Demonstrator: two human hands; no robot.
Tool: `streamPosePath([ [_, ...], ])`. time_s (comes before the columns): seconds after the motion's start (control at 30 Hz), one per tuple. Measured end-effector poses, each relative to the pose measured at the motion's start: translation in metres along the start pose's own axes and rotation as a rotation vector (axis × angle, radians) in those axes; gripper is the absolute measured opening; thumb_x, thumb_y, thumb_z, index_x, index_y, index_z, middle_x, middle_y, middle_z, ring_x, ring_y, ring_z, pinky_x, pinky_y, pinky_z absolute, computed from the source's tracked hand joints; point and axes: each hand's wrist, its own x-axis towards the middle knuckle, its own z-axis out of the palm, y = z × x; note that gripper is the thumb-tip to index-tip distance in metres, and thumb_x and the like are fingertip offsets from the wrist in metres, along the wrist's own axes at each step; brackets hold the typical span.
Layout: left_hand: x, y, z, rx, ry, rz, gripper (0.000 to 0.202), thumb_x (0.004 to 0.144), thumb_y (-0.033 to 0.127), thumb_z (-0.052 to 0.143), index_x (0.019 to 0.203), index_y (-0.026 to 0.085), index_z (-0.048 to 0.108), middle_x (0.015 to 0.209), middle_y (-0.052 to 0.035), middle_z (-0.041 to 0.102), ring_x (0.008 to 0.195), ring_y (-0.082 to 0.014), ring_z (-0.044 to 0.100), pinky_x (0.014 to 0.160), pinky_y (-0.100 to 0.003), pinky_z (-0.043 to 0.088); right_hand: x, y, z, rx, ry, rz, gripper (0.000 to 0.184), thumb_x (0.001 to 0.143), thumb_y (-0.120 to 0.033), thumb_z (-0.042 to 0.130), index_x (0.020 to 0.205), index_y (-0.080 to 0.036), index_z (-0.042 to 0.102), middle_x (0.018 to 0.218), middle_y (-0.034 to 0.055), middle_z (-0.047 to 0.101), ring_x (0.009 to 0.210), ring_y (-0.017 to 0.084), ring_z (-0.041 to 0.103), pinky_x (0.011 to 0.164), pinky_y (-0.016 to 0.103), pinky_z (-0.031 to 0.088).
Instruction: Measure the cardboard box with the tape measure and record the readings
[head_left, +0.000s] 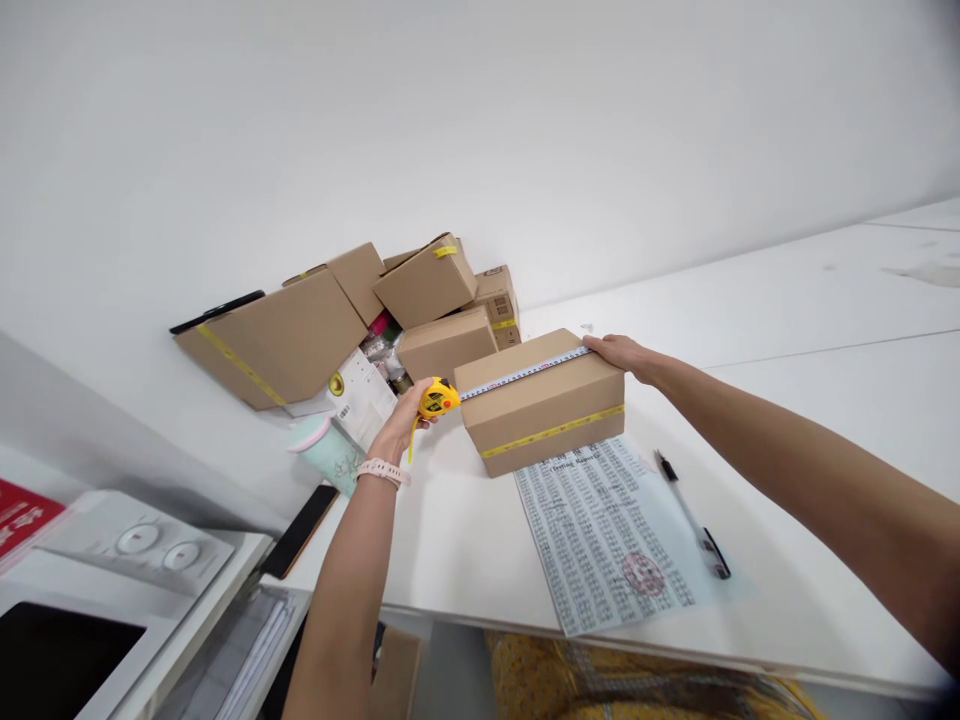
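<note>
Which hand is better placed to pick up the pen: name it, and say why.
Right, most likely. The pen lies nearer the right hand, which is at the box's right end; the left hand is beyond the left end, gripping the tape measure.

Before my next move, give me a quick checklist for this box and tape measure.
1. Left hand around the yellow tape measure: ok.
2. Blade laid across the top of the box: ok.
3. Right hand at the box's right edge: ok.
4. Blade end flush with that edge: cannot tell, the hand covers it.
5. Printed sheet fully uncovered: not ok, the box hides its top edge.
6. Pen free to pick up: ok, nothing on it.
</note>
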Motion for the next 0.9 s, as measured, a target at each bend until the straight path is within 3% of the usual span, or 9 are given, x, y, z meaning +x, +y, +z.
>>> streamPosePath([
  [0.23,0.0,0.0,0.003,0.013,-0.007,-0.011,0.044,0.077,0.055,0.056,0.098,0.017,0.065,0.071,-0.0029,0.068,0.045,-0.0103,0.055,0.041,-0.019,0.035,-0.005,-0.002,0.001,0.005,-0.042,-0.002,0.036,0.084,-0.052,0.059,0.09,-0.018,0.066,0.101,0.0168,0.071,0.087,0.028,0.065,0.072,0.039,0.053],
  [0.47,0.001,0.002,0.003,0.024,-0.008,-0.008,0.047,0.078,0.054,0.055,0.098,0.013,0.067,0.074,-0.0065,0.07,0.045,-0.0104,0.054,0.041,-0.02,0.036,0.0,0.002,0.004,-0.046,0.049,-0.06,0.031,0.08,-0.049,0.065,0.072,-0.019,0.061,0.09,0.0135,0.069,0.082,0.026,0.063,0.067,0.036,0.049],
  [0.57,-0.015,0.014,-0.002,0.017,-0.081,0.03,0.049,0.075,0.053,0.063,0.104,0.013,0.067,0.084,-0.0077,0.072,0.051,-0.011,0.059,0.043,-0.019,0.039,0.001,-0.003,0.0,-0.077,0.137,-0.123,0.03,0.079,-0.046,0.067,0.067,-0.02,0.056,0.084,0.0106,0.066,0.082,0.025,0.059,0.068,0.035,0.046],
  [0.63,-0.041,0.021,-0.001,0.021,-0.192,0.045,0.053,0.071,0.051,0.071,0.108,0.014,0.067,0.092,-0.0097,0.073,0.057,-0.014,0.064,0.044,-0.02,0.042,0.0,-0.013,-0.007,-0.066,0.165,-0.167,0.031,0.082,-0.046,0.064,0.067,-0.02,0.054,0.082,0.0079,0.065,0.079,0.021,0.057,0.068,0.033,0.045],
  [0.7,-0.077,0.021,0.012,0.018,-0.366,0.012,0.061,0.066,0.049,0.078,0.115,0.014,0.065,0.097,-0.0124,0.072,0.06,-0.0193,0.067,0.042,-0.022,0.045,-0.002,-0.027,-0.013,-0.018,0.132,-0.241,0.032,0.084,-0.048,0.062,0.069,-0.021,0.055,0.083,0.0057,0.066,0.077,0.017,0.055,0.068,0.03,0.044],
  [0.73,-0.097,0.018,0.024,-0.038,-0.544,-0.043,0.064,0.068,0.049,0.078,0.119,0.015,0.061,0.101,-0.0134,0.07,0.063,-0.0215,0.069,0.042,-0.024,0.048,-0.004,-0.036,-0.015,0.013,0.085,-0.295,0.032,0.085,-0.049,0.062,0.069,-0.021,0.056,0.085,0.0052,0.067,0.077,0.016,0.055,0.068,0.029,0.045],
  [0.8,-0.136,0.005,0.057,-0.241,-0.718,-0.155,0.067,0.064,0.048,0.081,0.118,0.016,0.057,0.098,-0.0114,0.067,0.063,-0.0227,0.07,0.043,-0.026,0.054,-0.006,-0.051,-0.014,0.061,-0.039,-0.408,0.034,0.082,-0.051,0.066,0.069,-0.021,0.058,0.087,0.0058,0.069,0.079,0.016,0.055,0.07,0.029,0.046],
  [0.9,-0.176,-0.016,0.116,-0.577,-0.647,-0.18,0.056,0.066,0.05,0.078,0.106,0.02,0.053,0.093,-0.0057,0.063,0.06,-0.0213,0.07,0.041,-0.024,0.053,-0.004,-0.068,-0.002,0.03,-0.134,-0.481,0.036,0.082,-0.055,0.066,0.071,-0.021,0.062,0.091,0.0078,0.072,0.085,0.019,0.059,0.075,0.031,0.048],
])
